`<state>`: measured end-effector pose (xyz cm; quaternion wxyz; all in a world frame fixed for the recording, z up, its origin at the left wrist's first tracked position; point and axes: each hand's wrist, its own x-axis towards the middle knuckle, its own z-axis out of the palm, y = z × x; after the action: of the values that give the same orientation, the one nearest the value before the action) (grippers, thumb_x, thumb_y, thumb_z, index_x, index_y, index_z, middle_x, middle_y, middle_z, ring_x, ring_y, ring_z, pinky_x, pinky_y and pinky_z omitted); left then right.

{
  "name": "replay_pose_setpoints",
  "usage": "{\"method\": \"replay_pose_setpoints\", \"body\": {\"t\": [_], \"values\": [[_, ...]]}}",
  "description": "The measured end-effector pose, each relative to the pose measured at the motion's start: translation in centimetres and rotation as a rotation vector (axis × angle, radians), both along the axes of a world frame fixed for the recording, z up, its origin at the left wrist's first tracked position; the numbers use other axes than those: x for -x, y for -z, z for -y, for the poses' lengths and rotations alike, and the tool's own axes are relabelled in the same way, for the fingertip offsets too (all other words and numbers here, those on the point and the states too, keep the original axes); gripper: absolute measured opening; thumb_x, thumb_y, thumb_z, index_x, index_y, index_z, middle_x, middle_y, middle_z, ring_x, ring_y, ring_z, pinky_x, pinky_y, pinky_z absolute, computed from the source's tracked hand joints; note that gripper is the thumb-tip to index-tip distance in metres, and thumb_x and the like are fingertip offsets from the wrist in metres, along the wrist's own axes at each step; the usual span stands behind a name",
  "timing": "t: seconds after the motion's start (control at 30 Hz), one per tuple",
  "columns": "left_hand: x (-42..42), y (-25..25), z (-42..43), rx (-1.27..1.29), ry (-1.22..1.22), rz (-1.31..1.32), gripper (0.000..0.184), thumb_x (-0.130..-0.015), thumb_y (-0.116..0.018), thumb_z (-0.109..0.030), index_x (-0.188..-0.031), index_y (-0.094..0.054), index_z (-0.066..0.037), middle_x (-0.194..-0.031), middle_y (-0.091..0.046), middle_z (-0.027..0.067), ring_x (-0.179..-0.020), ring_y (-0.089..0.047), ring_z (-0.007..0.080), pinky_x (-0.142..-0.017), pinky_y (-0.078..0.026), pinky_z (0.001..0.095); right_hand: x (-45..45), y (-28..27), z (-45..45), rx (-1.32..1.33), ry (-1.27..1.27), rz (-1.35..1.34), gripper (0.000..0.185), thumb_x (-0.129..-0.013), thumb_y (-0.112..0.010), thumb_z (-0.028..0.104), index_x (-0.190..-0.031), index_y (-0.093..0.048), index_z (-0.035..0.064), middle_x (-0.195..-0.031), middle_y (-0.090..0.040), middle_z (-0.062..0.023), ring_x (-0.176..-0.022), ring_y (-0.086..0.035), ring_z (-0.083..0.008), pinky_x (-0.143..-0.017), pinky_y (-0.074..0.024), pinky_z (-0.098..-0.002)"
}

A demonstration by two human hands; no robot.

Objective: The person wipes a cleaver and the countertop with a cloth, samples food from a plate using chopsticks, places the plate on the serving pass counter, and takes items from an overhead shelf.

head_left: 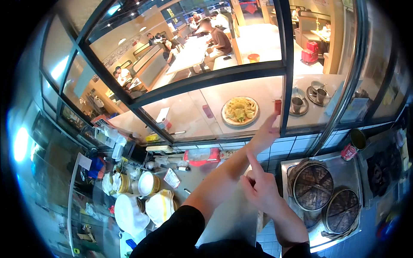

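My left hand (267, 131) reaches far forward to the window. Its fingers stretch up against a red pull tab (278, 106) beside the dark window frame (284, 86); part of the hand is hard to make out. My right hand (264, 191) hangs in the air close to my left forearm, holding nothing, with the index finger stretched out and the thumb apart. Behind the glass, left of my left hand, a plate (224, 119) of yellowish food (241, 109) stands on the white counter (193, 124).
Two round woven steamer lids (313, 185) sit on the metal stove at right, near an open can (348, 151). White tubs (148, 183), cloth-covered containers (160, 207) and a red-and-clear box (202, 155) crowd the left worktop. Metal cups (297, 104) stand on trays behind the glass. People sit at tables beyond.
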<state>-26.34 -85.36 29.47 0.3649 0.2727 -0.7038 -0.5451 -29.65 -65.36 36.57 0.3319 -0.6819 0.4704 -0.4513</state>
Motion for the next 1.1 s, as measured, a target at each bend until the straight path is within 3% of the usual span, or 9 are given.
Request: {"method": "replay_pose_setpoints", "body": {"t": [0.1, 0.27, 0.33, 0.37, 0.4, 0.47, 0.7, 0.93, 1.1], "values": [[-3.5, 3.2, -4.7, 0.056, 0.15, 0.374, 0.069, -0.084, -0.06, -0.005, -0.15, -0.038, -0.003, -0.147, -0.045, 0.0207, -0.136, -0.045, 0.0322, -0.111, -0.04, 0.0429, -0.9, -0.5, -0.9, 0.061, -0.006, -0.091, 0.073, -0.093, -0.059, 0.017, -0.155, -0.024, -0.0013, -0.066, -0.064, -0.0155, -0.058, -0.064, -0.0345, -0.055, -0.0492, -0.0441], [-17.4, 17.7, -19.9, 0.043, 0.32, 0.8, 0.052, -0.092, -0.056, -0.015, -0.141, -0.049, -0.002, -0.137, -0.054, 0.025, -0.127, -0.052, 0.0381, -0.106, -0.042, 0.0472, -2.6, -2.4, -2.5, 0.142, -0.027, -0.214, 0.074, -0.089, -0.059, 0.01, -0.153, -0.025, -0.0052, -0.062, -0.06, -0.0144, -0.055, -0.06, -0.0323, -0.057, -0.0481, -0.0423], [-23.9, 18.5, -27.9, -0.02, 0.142, 0.962, 0.042, -0.095, -0.053, -0.021, -0.132, -0.058, -0.002, -0.128, -0.061, 0.0252, -0.119, -0.057, 0.0404, -0.103, -0.044, 0.0484, -3.5, -4.4, -3.3, 0.067, -0.051, -0.27, 0.074, -0.091, -0.057, 0.017, -0.152, -0.024, -0.0065, -0.065, -0.064, -0.0173, -0.061, -0.064, -0.037, -0.06, -0.051, -0.0483], [-26.2, 16.9, -30.7, -0.234, 0.143, 0.952, 0.039, -0.096, -0.052, -0.023, -0.128, -0.061, -0.002, -0.125, -0.063, 0.0249, -0.117, -0.059, 0.04, -0.102, -0.045, 0.0482, -4.0, -5.1, -3.5, 0.057, -0.054, -0.265, 0.072, -0.09, -0.057, 0.017, -0.151, -0.026, -0.0065, -0.068, -0.065, -0.0184, -0.063, -0.065, -0.037, -0.061, -0.0515, -0.0482], [-30.0, 18.5, -34.3, -0.234, 0.039, 0.992, 0.047, -0.098, -0.053, -0.03, -0.134, -0.055, -0.001, -0.131, -0.061, 0.0237, -0.12, -0.058, 0.0383, -0.104, -0.045, 0.0451, -4.7, -5.5, -3.7, 0.085, -0.034, -0.242, 0.071, -0.09, -0.057, 0.016, -0.151, -0.027, -0.0068, -0.069, -0.065, -0.019, -0.063, -0.065, -0.0369, -0.062, -0.0516, -0.048], [-37.2, 21.9, -42.1, -0.339, -0.243, 1.016, 0.042, -0.091, -0.051, -0.02, -0.127, -0.062, -0.002, -0.122, -0.064, 0.0267, -0.116, -0.06, 0.043, -0.103, -0.046, 0.048, -6.4, -6.0, -3.7, 0.154, -0.01, -0.199, 0.07, -0.09, -0.057, 0.015, -0.15, -0.029, -0.0074, -0.071, -0.065, -0.0204, -0.064, -0.065, -0.0368, -0.062, -0.0519, -0.0475], [-51.0, 28.9, -61.2, -0.597, -0.239, 1.431, 0.043, -0.083, -0.06, -0.026, -0.12, -0.067, -0.005, -0.116, -0.068, 0.0226, -0.109, -0.064, 0.0426, -0.093, -0.052, 0.0494, -12.5, -7.6, -5.3, 0.157, 0.006, -0.194, 0.072, -0.088, -0.062, 0.011, -0.151, -0.031, -0.0028, -0.071, -0.064, -0.0215, -0.065, -0.066, -0.0351, -0.063, -0.0513, -0.0426], [-56.0, 32.1, -70.9, -0.824, -0.57, 1.224, 0.043, -0.083, -0.06, -0.027, -0.119, -0.067, -0.005, -0.115, -0.068, 0.0225, -0.109, -0.064, 0.0422, -0.093, -0.052, 0.0495, -19.3, -5.7, -7.4, 0.222, 0.072, -0.426, 0.07, -0.085, -0.055, 0.004, -0.15, -0.031, -0.0065, -0.065, -0.063, -0.0183, -0.057, -0.062, -0.0286, -0.06, -0.0502, -0.0373], [-59.6, 32.7, -74.9, -0.864, -0.741, 1.106, 0.042, -0.083, -0.061, -0.028, -0.119, -0.067, -0.005, -0.114, -0.069, 0.0225, -0.108, -0.064, 0.042, -0.092, -0.053, 0.0496, -25.5, -6.8, -12.3, 0.234, -0.053, -0.334, 0.066, -0.086, -0.058, 0.006, -0.148, -0.038, -0.0041, -0.064, -0.062, -0.0166, -0.055, -0.06, -0.0232, -0.059, -0.0482, -0.0334]]}}
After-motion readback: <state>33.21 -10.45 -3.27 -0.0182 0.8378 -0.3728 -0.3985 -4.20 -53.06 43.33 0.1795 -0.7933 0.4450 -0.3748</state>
